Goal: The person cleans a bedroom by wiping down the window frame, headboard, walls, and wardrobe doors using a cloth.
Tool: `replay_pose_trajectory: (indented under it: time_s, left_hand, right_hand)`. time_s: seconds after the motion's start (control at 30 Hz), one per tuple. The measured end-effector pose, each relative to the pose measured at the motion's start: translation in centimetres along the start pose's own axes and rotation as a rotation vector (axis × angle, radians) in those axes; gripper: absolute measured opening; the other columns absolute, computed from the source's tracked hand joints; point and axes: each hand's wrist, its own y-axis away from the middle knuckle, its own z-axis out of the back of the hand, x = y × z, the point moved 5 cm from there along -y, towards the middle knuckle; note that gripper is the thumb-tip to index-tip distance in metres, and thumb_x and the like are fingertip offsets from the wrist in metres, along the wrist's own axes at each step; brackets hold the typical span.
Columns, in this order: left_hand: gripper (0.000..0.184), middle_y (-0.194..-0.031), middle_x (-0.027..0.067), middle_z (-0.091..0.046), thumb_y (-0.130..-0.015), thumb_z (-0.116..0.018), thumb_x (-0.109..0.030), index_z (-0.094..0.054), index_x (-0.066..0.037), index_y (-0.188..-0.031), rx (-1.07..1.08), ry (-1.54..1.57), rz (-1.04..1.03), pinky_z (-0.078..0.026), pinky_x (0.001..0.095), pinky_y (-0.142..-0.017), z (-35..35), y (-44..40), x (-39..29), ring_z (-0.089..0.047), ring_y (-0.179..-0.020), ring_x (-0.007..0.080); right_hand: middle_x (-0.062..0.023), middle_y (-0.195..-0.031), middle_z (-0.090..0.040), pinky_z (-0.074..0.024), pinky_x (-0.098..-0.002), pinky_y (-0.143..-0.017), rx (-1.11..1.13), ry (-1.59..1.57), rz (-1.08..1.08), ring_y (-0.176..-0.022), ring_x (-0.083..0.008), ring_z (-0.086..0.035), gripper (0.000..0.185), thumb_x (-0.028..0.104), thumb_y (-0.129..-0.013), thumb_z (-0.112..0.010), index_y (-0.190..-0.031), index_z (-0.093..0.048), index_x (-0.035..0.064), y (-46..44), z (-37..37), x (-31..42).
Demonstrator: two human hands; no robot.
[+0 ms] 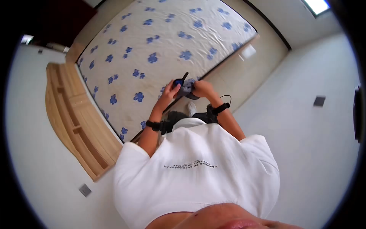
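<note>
Near the bed's edge, my left hand (170, 92) has its fingers closed on the black part of a small grey-and-black item (185, 89). This item has a round blue spot and a black strap-like piece sticking up. My right hand (203, 89) grips the grey, soft-looking side of the same item, so the item sits between both hands. What exactly it is cannot be made out. Black bands are around both wrists, and a thin dark cable loops by the right one.
A mattress (152, 58) with blue flower prints spreads ahead, beside a wooden headboard (82, 114) on the left. Tiled floor (248, 72) lies to the right. A white wall carries a grey plate (319, 101). A window (317, 5) is at the upper right.
</note>
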Motion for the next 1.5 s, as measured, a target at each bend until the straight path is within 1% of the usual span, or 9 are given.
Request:
replay_pose_trajectory:
  time_s: [0.13, 0.2, 0.47, 0.6, 0.8, 0.87, 1.0, 1.33, 1.5]
  left_hand:
    - [0.039, -0.097, 0.0008, -0.06, -0.101, -0.05, -0.04, -0.056, -0.004, -0.115, -0.056, -0.052, -0.001, -0.044, 0.0247, -0.084, -3.6, -6.8, -1.6, -0.054, -0.091, 0.0088]
    - [0.042, -0.099, 0.0018, -0.061, -0.101, -0.049, -0.041, -0.055, -0.003, -0.117, 0.091, -0.043, 0.124, -0.044, 0.0249, -0.085, -5.5, -9.0, -0.6, -0.055, -0.092, 0.0096]
    - [0.054, -0.107, 0.0044, -0.062, -0.099, -0.05, -0.048, -0.052, 0.001, -0.122, 0.532, 0.288, 0.434, -0.045, 0.0272, -0.089, -17.7, -17.8, -4.0, -0.056, -0.095, 0.011]
    - [0.051, -0.11, 0.0048, -0.06, -0.095, -0.064, -0.03, -0.044, 0.0, -0.131, 0.9, 0.119, 0.201, -0.044, 0.0288, -0.094, -27.6, -23.8, -7.5, -0.056, -0.104, 0.0122]
    - [0.039, -0.105, 0.0067, -0.061, -0.096, -0.059, -0.007, -0.037, -0.003, -0.128, 1.36, -0.039, -0.148, -0.049, 0.0284, -0.085, -47.1, -27.5, -11.6, -0.06, -0.1, 0.0138]
    - [0.036, -0.106, 0.0115, -0.062, -0.096, -0.056, -0.007, -0.037, -0.005, -0.127, 1.593, -0.193, 0.117, -0.052, 0.0317, -0.078, -55.5, -24.8, -14.7, -0.064, -0.097, 0.0188]
    - [0.045, -0.11, 0.0157, -0.052, -0.095, -0.057, -0.015, -0.043, -0.009, -0.137, 1.807, 0.359, -0.668, -0.048, 0.0402, -0.074, -68.0, -17.6, -21.4, -0.059, -0.085, 0.0314]
    - [0.05, -0.119, 0.0218, -0.052, -0.101, -0.032, -0.049, -0.061, -0.009, -0.108, 1.934, 0.504, -0.662, -0.038, 0.049, -0.1, -79.8, -16.6, -20.8, -0.045, -0.114, 0.0415]
    - [0.043, -0.138, 0.0248, -0.041, -0.096, -0.038, -0.029, -0.052, -0.002, -0.127, 1.52, 0.368, -0.771, -0.028, 0.0507, -0.109, -85.5, -23.2, -18.9, -0.033, -0.131, 0.0443]
  right_hand:
    - [-0.0121, -0.086, -0.069, -0.0527, -0.0309, -0.071, 0.31, -0.3, -0.053, -0.074, -0.0199, -0.066, 0.045, 0.042, -0.094, -0.057, -0.097, -0.067, -0.0024, 8.1, 7.7, -0.7]
    - [-0.0067, -0.098, -0.063, -0.0475, -0.0291, -0.082, -0.276, -1.207, 0.284, -0.092, -0.0157, -0.058, 0.038, 0.034, -0.1, -0.054, -0.099, -0.067, -0.0016, 10.2, 12.3, -2.2]
    - [-0.0098, -0.112, -0.06, -0.0449, -0.0306, -0.09, -0.593, -1.298, 0.091, -0.104, -0.0152, -0.055, 0.045, 0.034, -0.098, -0.058, -0.125, -0.053, -0.0018, 9.4, 17.0, -16.2]
    - [-0.0195, -0.113, -0.061, -0.0449, -0.0355, -0.094, -0.479, -0.862, -0.079, -0.109, -0.0232, -0.057, 0.065, 0.038, -0.087, -0.071, -0.126, -0.046, -0.0068, 13.3, 20.6, -19.8]
    - [-0.0146, -0.098, -0.066, -0.054, -0.0355, -0.078, -1.394, -0.719, -0.809, -0.085, -0.0275, -0.068, 0.068, 0.022, -0.082, -0.076, -0.13, -0.036, -0.0039, 27.8, 27.0, -22.6]
    - [-0.0151, -0.111, -0.061, -0.0527, -0.0362, -0.084, -1.84, -0.964, -0.75, -0.097, -0.026, -0.065, 0.07, 0.014, -0.084, -0.072, -0.136, -0.028, -0.0023, 32.1, 26.6, -22.3]
    - [-0.0194, -0.137, -0.038, -0.0433, -0.0394, -0.101, -2.414, -0.065, -0.953, -0.122, -0.0266, -0.049, 0.063, 0.021, -0.093, -0.051, -0.143, -0.019, 0.0008, 41.5, 31.0, -20.3]
    - [-0.0217, -0.131, -0.044, -0.0364, -0.0423, -0.104, -2.61, 0.206, -0.976, -0.118, -0.0298, -0.049, 0.065, 0.038, -0.093, -0.031, -0.144, -0.023, -0.0023, 48.2, 34.7, -28.5]
    - [-0.0155, -0.133, -0.049, -0.0412, -0.0365, -0.099, -2.318, -0.157, -0.966, -0.114, -0.0242, -0.054, 0.05, 0.031, -0.103, -0.036, -0.14, -0.035, -0.0031, 49.0, 36.8, -36.1]
